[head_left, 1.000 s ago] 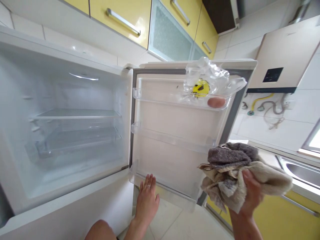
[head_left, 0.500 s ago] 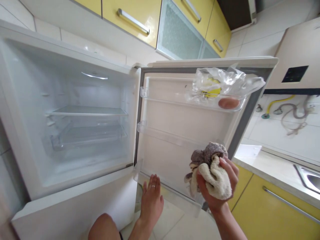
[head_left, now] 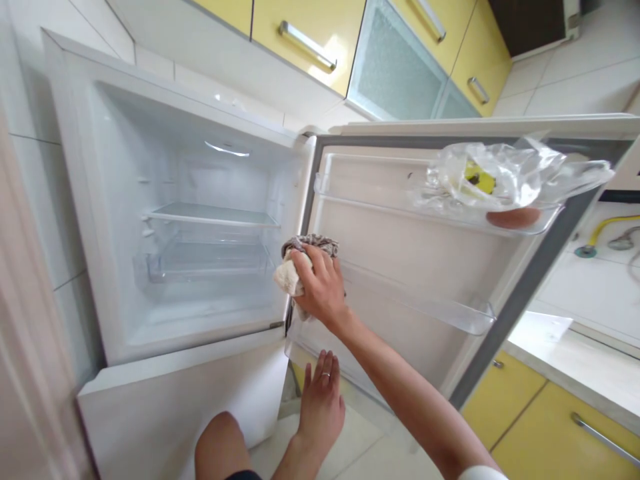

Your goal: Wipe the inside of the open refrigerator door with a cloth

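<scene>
My right hand [head_left: 323, 283] is closed around a crumpled cream and grey-brown cloth [head_left: 289, 275]. It presses the cloth to the hinge side of the open fridge door [head_left: 380, 240], over the left end of the middle door shelf [head_left: 420, 303]. Below it, my left hand [head_left: 323, 407], with a ring on one finger, has its fingers stretched out against the bottom door shelf [head_left: 307, 350]; whether they bear on it I cannot tell. A clear plastic bag [head_left: 525, 177] with something yellow and a reddish-brown oval thing [head_left: 513, 218] lie in the top door shelf.
The fridge compartment [head_left: 210, 307] stands open on the left, with a glass shelf [head_left: 215, 215] and a clear drawer inside. Yellow cabinets [head_left: 305, 33] hang above. A pale countertop [head_left: 590, 367] runs along the right. My bent knee [head_left: 220, 443] is at the bottom.
My right hand has carried the cloth left and up, from the lower right of the door to its hinge side. My left hand stays by the bottom shelf. The view has turned left.
</scene>
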The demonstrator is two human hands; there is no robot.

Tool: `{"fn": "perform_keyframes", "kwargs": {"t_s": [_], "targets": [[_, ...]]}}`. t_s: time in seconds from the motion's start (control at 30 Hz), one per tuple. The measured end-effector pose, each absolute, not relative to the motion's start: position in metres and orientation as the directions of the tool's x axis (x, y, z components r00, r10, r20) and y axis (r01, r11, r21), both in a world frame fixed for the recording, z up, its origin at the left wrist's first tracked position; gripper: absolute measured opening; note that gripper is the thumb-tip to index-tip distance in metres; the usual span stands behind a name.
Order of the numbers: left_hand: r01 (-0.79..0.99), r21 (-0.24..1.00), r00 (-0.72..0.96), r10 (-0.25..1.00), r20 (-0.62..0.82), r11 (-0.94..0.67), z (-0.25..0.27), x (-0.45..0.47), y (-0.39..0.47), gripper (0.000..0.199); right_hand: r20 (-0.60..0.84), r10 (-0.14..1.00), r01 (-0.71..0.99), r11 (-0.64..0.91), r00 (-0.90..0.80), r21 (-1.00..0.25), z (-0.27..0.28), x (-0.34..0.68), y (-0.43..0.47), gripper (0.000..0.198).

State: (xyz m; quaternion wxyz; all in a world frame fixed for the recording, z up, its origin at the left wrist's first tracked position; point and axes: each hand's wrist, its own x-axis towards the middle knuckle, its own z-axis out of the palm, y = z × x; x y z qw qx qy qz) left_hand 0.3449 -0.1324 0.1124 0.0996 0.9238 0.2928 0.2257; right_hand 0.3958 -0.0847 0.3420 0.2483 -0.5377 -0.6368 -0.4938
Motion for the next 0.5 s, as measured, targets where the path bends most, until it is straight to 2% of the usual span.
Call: {"fn": "perform_keyframes", "kwargs": {"t_s": [0.17, 0.33, 0.5], "targets": [[0.490, 0.405, 0.746, 0.612, 0.263, -0.772, 0.119, 0.343, -0.133, 0.085, 0.712, 0.654, 0.896, -0.117, -0.256, 0.429, 0.364, 0.359, -0.037, 0.046], [0.505, 0.446, 0.753, 0.630, 0.190, -0.739, 0.136, 0.336, -0.135, 0.087, 0.627, 0.779, 0.901, -0.255, -0.024, 0.351, 0.383, 0.327, -0.004, 0.032], [0.481, 0.453, 0.749, 0.620, 0.232, -0.751, 0.125, 0.339, -0.134, 0.088, 0.424, 0.892, 0.862, -0.333, 0.157, 0.383, 0.393, 0.317, 0.020, 0.042]]}}
